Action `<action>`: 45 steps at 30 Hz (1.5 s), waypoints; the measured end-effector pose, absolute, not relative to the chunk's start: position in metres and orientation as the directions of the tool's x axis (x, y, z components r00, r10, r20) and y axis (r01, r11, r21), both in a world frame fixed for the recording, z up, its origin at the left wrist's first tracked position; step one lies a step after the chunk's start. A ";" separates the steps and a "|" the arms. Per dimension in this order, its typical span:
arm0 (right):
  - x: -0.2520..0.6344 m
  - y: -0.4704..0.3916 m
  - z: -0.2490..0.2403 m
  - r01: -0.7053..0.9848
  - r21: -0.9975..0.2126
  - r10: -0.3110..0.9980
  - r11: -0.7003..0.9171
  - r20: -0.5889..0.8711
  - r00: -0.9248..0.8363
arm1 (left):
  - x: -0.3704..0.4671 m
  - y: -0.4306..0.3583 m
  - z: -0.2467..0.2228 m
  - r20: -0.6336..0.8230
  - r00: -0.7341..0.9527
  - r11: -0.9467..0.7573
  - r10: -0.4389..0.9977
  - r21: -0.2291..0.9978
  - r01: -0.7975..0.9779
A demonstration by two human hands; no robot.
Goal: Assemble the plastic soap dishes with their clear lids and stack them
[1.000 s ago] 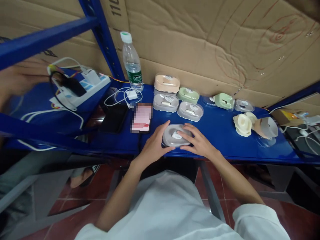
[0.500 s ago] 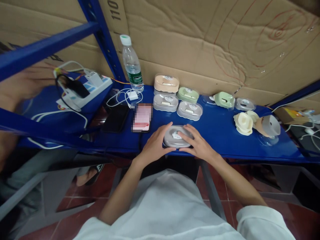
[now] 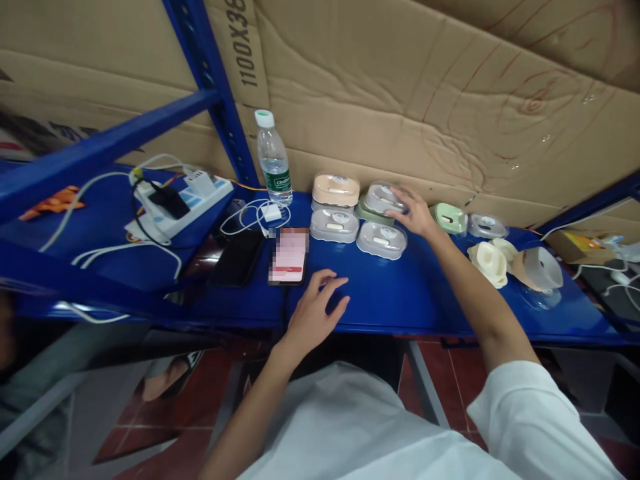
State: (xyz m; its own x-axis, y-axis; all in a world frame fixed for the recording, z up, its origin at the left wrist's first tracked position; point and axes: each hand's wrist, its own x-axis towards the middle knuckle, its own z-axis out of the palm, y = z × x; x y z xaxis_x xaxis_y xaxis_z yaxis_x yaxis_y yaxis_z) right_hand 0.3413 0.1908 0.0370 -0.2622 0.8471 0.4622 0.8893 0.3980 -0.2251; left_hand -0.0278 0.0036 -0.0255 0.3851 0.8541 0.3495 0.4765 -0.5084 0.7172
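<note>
Left hand (image 3: 314,313) rests at the near edge of the blue desk (image 3: 400,300), fingers loosely spread, grip wide and holding nothing; palm on or just above the surface. A phone (image 3: 289,256) with a lit, blurred screen lies just beyond it, and a dark phone (image 3: 237,257) lies face down beside that.

Right hand (image 3: 413,212) reaches farther back, fingers closed on the edge of a grey lidded case (image 3: 383,198). That case sits on top of a green case (image 3: 367,212), only a sliver of which shows. Contents of the grey one cannot be made out through the cloudy lid.

Near row: two more grey cases (image 3: 334,225) (image 3: 381,239), each with a small pale piece visible under the lid. Behind them a peach case (image 3: 335,190) is stacked on another grey one.

To the right: an open green case (image 3: 450,217), a loose clear lid (image 3: 487,226), cream-coloured parts (image 3: 487,255), a tipped peach case with clear lid (image 3: 537,268).

Far back: water bottle (image 3: 275,160) upright against the cardboard wall (image 3: 425,100); white charger and cable (image 3: 260,215) at its foot; power strip (image 3: 185,200) on the left.
</note>
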 end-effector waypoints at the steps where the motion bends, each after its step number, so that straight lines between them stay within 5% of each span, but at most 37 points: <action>1: 0.340 0.199 0.032 0.889 -0.214 0.848 0.405 0.451 -0.278 | -0.028 0.004 -0.026 0.354 0.382 -0.510 0.854 0.717 0.475; 7: 0.341 0.190 0.036 0.950 -0.060 0.885 0.306 0.386 -0.260 | -0.026 0.005 -0.027 0.328 0.407 -0.514 0.852 0.671 0.535; 13: 0.408 0.143 0.044 0.970 0.008 0.858 -0.241 0.469 0.210 | -0.023 0.005 -0.027 0.344 0.407 -0.530 0.846 0.623 0.575; 17: 0.446 0.124 0.029 0.883 -0.055 0.827 -0.465 0.328 0.456 | -0.022 0.004 -0.029 0.352 0.407 -0.537 0.843 0.586 0.607; 27: 0.447 0.104 0.013 0.985 0.018 0.935 -0.173 0.318 0.158 | -0.020 0.002 -0.032 0.397 0.436 -0.590 0.807 0.525 0.614; 37: 0.443 0.094 0.014 0.914 -0.402 0.731 0.052 0.639 0.239 | -0.019 0.003 -0.032 0.410 0.439 -0.600 0.799 0.509 0.618; 45: 0.363 0.024 0.031 0.885 -0.435 0.677 0.166 0.703 0.218 | -0.019 -0.007 -0.020 0.390 0.477 -0.612 0.788 0.584 0.533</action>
State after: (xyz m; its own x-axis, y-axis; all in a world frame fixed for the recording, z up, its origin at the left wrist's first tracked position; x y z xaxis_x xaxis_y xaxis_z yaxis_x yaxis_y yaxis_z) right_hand 0.3625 0.0240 0.0312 0.2181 0.6773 0.7026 0.8851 0.1660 -0.4348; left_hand -0.0191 -0.0074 -0.0199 0.4767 0.7878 0.3901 0.5332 -0.6119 0.5841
